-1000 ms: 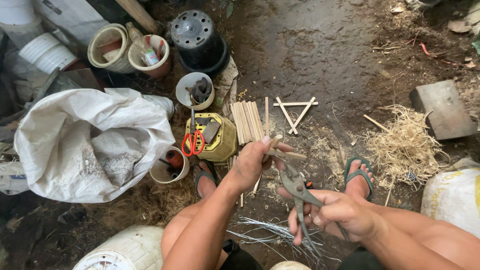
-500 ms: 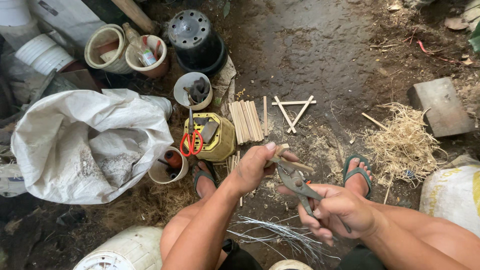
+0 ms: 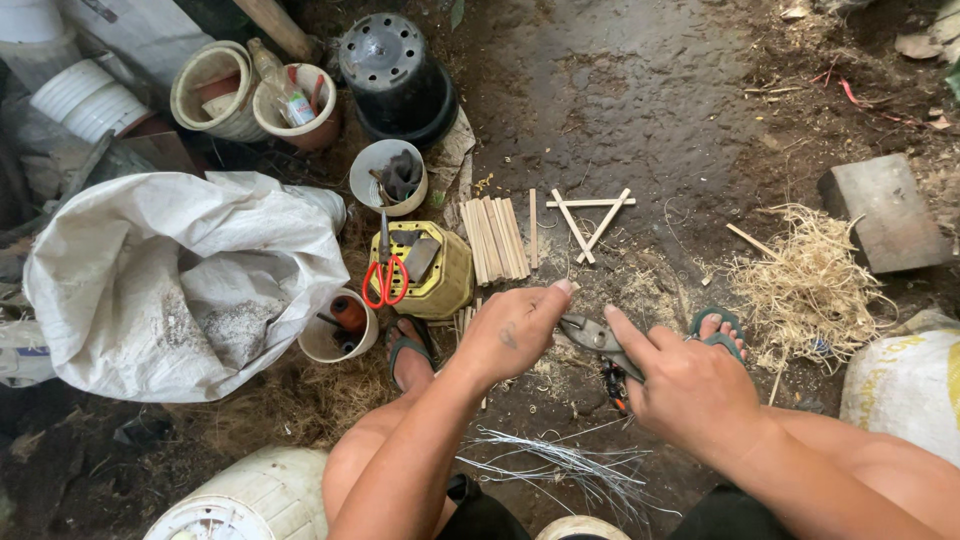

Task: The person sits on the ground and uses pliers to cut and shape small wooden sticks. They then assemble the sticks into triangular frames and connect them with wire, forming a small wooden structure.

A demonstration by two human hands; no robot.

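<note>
My right hand (image 3: 690, 385) grips a pair of metal pliers (image 3: 592, 336) whose jaws point left towards my left hand (image 3: 515, 328). My left hand is closed just beside the jaws, thumb up; whatever it pinches is hidden by the fingers. Below my hands a bundle of thin grey wires (image 3: 560, 465) lies on the ground between my legs. Just beyond my hands lie a row of short cut bamboo sticks (image 3: 492, 238) and three sticks laid in a triangle (image 3: 588, 220). Both my feet wear green sandals (image 3: 715, 325).
A yellow tin (image 3: 445, 275) with red-handled scissors (image 3: 385, 280) on it sits left of the sticks. A large white sack (image 3: 170, 280), several pots and cups (image 3: 290, 105), a black pot (image 3: 395, 75), a straw pile (image 3: 805, 285) and a wooden block (image 3: 885, 210) ring the dirt ground.
Both hands moved slightly up and away from my body. The pliers swung from pointing downward to lying flatter, jaws towards my left hand. The stick seen earlier in my left hand no longer shows.
</note>
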